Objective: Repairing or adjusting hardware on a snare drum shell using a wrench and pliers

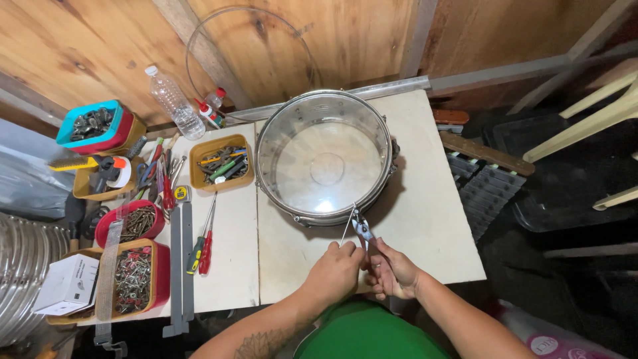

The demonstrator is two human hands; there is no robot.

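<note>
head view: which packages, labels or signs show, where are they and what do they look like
White cardboard box: far left, on the tub of screws, small dark label.
Clear plastic bottle: lying by the back wall, white cap, no visible label.
Pink-and-white package: bottom right corner, round label.

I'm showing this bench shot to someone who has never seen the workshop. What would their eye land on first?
First the shiny metal drum shell, lying flat in the middle of the pale table. Just below it, near the table's front edge, the left hand pinches a thin metal rod while the right hand holds pliers on it. To the left sit bright trays of screws and tools, with two screwdrivers lying loose.
</note>
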